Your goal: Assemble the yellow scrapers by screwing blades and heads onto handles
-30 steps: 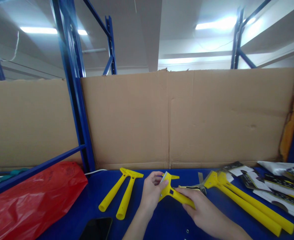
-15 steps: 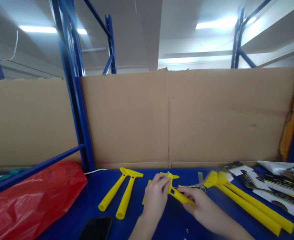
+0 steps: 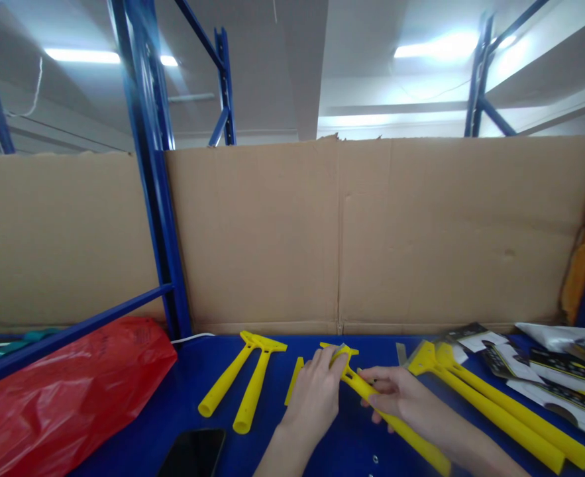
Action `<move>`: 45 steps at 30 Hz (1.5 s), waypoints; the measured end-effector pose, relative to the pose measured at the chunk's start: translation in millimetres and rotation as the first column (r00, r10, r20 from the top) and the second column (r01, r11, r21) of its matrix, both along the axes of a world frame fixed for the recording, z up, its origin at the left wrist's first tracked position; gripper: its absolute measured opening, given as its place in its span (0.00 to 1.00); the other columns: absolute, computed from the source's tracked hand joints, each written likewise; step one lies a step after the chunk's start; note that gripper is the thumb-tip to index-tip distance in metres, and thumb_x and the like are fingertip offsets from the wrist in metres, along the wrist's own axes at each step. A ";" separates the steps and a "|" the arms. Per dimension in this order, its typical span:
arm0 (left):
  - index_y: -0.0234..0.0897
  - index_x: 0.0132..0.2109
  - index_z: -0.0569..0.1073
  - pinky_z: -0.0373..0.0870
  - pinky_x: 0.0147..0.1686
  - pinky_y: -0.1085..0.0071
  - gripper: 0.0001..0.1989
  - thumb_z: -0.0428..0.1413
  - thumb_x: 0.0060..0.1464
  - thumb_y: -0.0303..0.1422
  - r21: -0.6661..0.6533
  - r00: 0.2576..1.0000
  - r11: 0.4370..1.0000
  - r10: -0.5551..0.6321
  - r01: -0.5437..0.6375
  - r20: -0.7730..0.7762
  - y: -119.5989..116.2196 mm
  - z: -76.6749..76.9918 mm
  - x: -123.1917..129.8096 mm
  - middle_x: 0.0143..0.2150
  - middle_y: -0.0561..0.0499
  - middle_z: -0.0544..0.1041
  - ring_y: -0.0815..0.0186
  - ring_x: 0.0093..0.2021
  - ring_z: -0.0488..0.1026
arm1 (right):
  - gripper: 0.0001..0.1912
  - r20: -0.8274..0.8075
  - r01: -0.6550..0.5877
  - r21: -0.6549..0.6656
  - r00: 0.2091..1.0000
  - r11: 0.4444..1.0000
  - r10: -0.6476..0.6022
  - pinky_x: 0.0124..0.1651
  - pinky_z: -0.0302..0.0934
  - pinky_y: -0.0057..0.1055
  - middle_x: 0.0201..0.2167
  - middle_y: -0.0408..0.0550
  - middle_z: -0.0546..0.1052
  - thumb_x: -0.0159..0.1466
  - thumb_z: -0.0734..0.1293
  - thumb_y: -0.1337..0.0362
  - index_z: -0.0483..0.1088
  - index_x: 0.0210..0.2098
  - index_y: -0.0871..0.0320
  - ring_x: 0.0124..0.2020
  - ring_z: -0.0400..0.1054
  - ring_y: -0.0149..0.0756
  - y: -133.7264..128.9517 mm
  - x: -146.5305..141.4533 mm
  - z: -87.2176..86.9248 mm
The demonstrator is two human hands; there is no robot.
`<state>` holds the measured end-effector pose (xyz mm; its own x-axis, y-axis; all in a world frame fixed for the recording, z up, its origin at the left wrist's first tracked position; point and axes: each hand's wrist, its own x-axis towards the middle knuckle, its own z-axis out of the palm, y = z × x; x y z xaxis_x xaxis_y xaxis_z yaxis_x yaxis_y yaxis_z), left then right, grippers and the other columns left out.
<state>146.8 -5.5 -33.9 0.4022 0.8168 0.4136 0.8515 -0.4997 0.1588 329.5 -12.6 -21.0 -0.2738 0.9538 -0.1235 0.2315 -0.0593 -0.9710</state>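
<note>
A yellow long-handled scraper [image 3: 407,434] slants across the middle of the blue surface, its head pointing away from me. My left hand [image 3: 317,384] is closed on the head, fingertips pinching near a small pale edge. My right hand [image 3: 394,394] grips the handle just below the head, thumb on top and fingers beneath. The lower handle runs out past it toward the front. Beside my left hand lies a narrow yellow strip [image 3: 294,381], partly covered by the hand. A thin grey metal piece, like a blade [image 3: 400,354], lies beyond my right hand.
Two short yellow scrapers [image 3: 250,391] lie at left, near a black phone [image 3: 193,454] and a red plastic bag [image 3: 98,391]. Two long yellow scrapers [image 3: 505,417] and black-and-white packaging [image 3: 565,391] lie at right. Small metal nuts [image 3: 375,458] sit in front. Cardboard [image 3: 272,238] stands behind.
The scraper's long handle now shows below my right hand, where only a short part showed before. A greyish object beside the right hand has gone from sight. The view has shifted slightly.
</note>
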 end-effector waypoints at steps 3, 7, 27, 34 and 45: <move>0.42 0.57 0.67 0.67 0.54 0.59 0.27 0.41 0.54 0.18 0.003 0.999 0.999 0.049 -0.049 -0.002 2.1 3.9 -0.4 0.56 0.47 0.72 0.58 0.55 0.68 | 0.23 -0.213 -0.124 -0.104 0.972 0.987 0.099 0.30 0.65 0.30 0.35 0.52 0.79 0.55 0.66 0.53 0.69 0.46 0.59 0.28 0.73 0.35 -4.2 6.7 14.9; 0.41 0.58 0.68 0.68 0.51 0.63 0.27 0.41 0.55 0.19 -0.029 0.986 0.996 0.090 -0.087 0.137 4.6 3.9 -0.3 0.55 0.47 0.72 0.59 0.55 0.68 | 0.21 -0.313 -0.057 -0.020 0.948 0.998 0.048 0.28 0.65 0.30 0.33 0.51 0.79 0.56 0.61 0.51 0.70 0.43 0.58 0.28 0.74 0.36 0.0 17.8 23.4; 0.28 0.43 0.74 0.67 0.24 0.76 0.12 0.53 0.52 0.28 -0.469 0.476 0.871 0.354 0.146 0.805 24.9 -8.4 0.3 0.37 0.44 0.77 0.64 0.36 0.73 | 0.12 0.643 -0.339 -0.053 0.709 0.939 0.291 0.15 0.44 0.16 0.12 0.35 0.65 0.42 0.64 0.78 0.75 0.19 0.57 0.14 0.59 0.23 -25.3 1.4 16.6; 0.26 0.48 0.72 0.67 0.23 0.77 0.16 0.55 0.50 0.27 -0.513 0.391 0.833 0.410 0.209 0.824 22.7 -5.4 2.0 0.43 0.40 0.77 0.65 0.36 0.74 | 0.12 0.625 -0.361 0.000 0.728 0.932 0.282 0.16 0.47 0.16 0.13 0.35 0.65 0.45 0.62 0.77 0.75 0.20 0.58 0.14 0.59 0.23 -21.9 4.5 13.0; 0.27 0.46 0.72 0.65 0.22 0.77 0.19 0.58 0.46 0.32 -0.518 0.403 0.777 0.372 0.358 0.836 22.3 -11.3 6.4 0.45 0.39 0.77 0.66 0.33 0.75 | 0.09 0.438 -0.111 0.537 0.884 0.836 -0.164 0.22 0.55 0.24 0.19 0.41 0.71 0.60 0.61 0.65 0.71 0.26 0.56 0.18 0.64 0.30 7.1 -1.8 -7.0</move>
<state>153.2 16.8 -45.2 0.1066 0.9942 -0.0124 0.0305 0.0092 0.9995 327.7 -5.5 -28.0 -0.2916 0.9073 0.3030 0.6522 0.4203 -0.6309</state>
